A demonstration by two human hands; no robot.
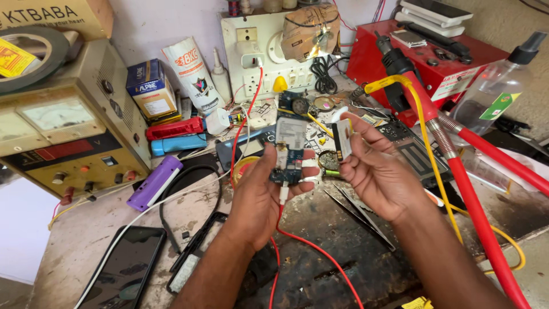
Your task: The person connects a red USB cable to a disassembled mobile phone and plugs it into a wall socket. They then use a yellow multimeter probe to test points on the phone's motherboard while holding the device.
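My left hand (260, 194) holds up a small blue circuit board (289, 146) with a silver shield, gripped between thumb and fingers; a white plug and cable (284, 194) run down from its lower end. My right hand (377, 169) pinches a small white rectangular battery (343, 139) with a yellow edge, held upright just right of the board, not touching it. Both hands are above the worn workbench (343, 257).
A bench power supply (63, 137) stands at left, a wall socket panel (257, 51) behind, a red box (423, 51) at back right. A red hose with spring (457, 166) crosses the right. A phone (123, 272), a purple tube (154, 183), tweezers (360, 217) and red wire (309, 246) lie about.
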